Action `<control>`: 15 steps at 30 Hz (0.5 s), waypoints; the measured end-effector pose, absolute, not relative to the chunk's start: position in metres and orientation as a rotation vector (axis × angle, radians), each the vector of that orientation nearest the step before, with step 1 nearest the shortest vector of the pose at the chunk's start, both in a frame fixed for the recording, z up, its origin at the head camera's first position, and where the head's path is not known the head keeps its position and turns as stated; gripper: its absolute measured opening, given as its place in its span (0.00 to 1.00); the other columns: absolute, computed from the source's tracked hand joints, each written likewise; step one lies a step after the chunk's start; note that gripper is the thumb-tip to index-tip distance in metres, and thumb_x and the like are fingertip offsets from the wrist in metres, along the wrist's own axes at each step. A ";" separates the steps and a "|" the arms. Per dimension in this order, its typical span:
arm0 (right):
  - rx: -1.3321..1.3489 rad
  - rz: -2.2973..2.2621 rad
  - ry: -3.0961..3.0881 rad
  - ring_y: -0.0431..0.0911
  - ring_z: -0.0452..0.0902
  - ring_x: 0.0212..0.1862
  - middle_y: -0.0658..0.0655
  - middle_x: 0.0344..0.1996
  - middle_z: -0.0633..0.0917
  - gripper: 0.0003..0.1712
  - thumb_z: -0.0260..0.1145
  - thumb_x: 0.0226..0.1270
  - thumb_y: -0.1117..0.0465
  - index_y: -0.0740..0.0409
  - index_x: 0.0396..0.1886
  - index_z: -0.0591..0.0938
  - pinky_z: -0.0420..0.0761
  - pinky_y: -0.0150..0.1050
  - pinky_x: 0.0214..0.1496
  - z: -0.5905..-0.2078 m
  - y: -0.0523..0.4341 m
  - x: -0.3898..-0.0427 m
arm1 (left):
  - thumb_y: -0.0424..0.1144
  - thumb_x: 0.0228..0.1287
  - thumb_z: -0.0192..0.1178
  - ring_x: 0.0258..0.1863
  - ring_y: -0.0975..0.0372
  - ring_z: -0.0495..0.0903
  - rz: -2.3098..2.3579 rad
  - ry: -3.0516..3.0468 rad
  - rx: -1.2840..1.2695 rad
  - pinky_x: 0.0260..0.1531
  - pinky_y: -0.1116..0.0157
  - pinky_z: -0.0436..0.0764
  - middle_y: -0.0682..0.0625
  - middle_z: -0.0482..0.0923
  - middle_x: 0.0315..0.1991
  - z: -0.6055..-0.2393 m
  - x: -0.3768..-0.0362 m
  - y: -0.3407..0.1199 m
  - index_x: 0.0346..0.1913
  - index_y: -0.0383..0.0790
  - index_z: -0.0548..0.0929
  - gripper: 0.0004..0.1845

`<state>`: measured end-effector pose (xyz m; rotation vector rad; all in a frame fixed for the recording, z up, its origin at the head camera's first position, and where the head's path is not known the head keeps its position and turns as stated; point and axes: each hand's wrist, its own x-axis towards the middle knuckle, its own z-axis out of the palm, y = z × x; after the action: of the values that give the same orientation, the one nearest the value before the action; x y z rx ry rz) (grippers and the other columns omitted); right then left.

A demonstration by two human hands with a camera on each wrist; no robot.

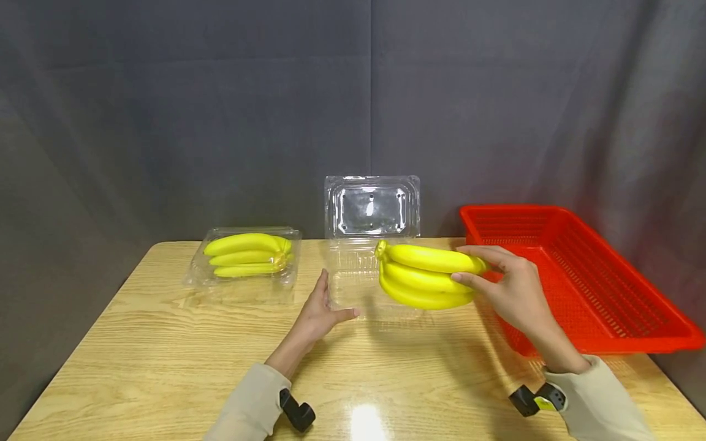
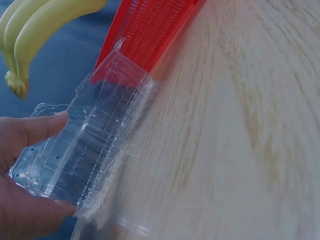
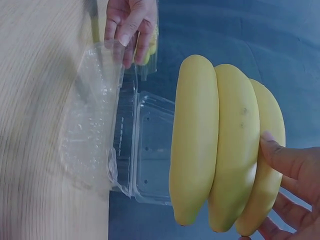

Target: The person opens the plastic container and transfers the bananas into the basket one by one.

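Note:
My right hand (image 1: 515,288) grips a bunch of yellow bananas (image 1: 425,283) by its tip end, thumb on one side and fingers on the other. The bunch hangs above a clear plastic clamshell box (image 1: 347,288), its stem end pointing left. The box's lid (image 1: 369,205) stands raised at the back. At the box's front left corner is my left hand (image 1: 317,313), thumb and fingers spread along its edge. In the left wrist view the thumb and a finger lie straight at the clear wall (image 2: 100,140). The right wrist view shows the bananas (image 3: 215,145) close up.
To the left lies another clear clamshell box (image 1: 198,269) with bananas (image 1: 248,254) inside. A red plastic basket (image 1: 623,282) stands on the right of the wooden table (image 1: 165,367), reaching past its right edge. Behind the table hangs a dark grey curtain (image 1: 248,122).

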<state>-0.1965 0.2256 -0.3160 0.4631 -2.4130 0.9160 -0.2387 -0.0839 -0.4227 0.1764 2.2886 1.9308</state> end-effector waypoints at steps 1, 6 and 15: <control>0.457 0.913 -2.411 0.49 0.80 0.41 0.56 0.46 0.86 0.25 0.79 0.50 0.62 0.58 0.51 0.86 0.75 0.23 0.35 -0.315 0.227 -0.195 | 0.33 0.54 0.72 0.74 0.48 0.40 1.929 2.289 0.172 0.69 0.53 0.49 0.42 0.33 0.77 -0.422 -0.238 -0.084 0.77 0.40 0.35 0.60; 0.393 0.898 -2.428 0.51 0.80 0.43 0.56 0.46 0.86 0.25 0.79 0.50 0.59 0.55 0.51 0.86 0.75 0.26 0.37 -0.312 0.236 -0.189 | 0.33 0.54 0.72 0.74 0.47 0.41 1.922 2.295 0.170 0.69 0.52 0.50 0.42 0.34 0.77 -0.422 -0.239 -0.084 0.77 0.41 0.35 0.61; 0.278 0.883 -2.417 0.40 0.77 0.44 0.53 0.44 0.86 0.25 0.80 0.50 0.58 0.53 0.50 0.86 0.72 0.26 0.40 -0.307 0.253 -0.176 | 0.33 0.54 0.72 0.74 0.49 0.39 1.942 2.266 0.175 0.70 0.55 0.49 0.43 0.33 0.77 -0.422 -0.237 -0.084 0.77 0.42 0.35 0.61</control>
<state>-0.1765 0.2528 -0.3070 0.2784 -2.4169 0.8827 -0.2369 -0.0844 -0.4223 0.1749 2.2657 1.9420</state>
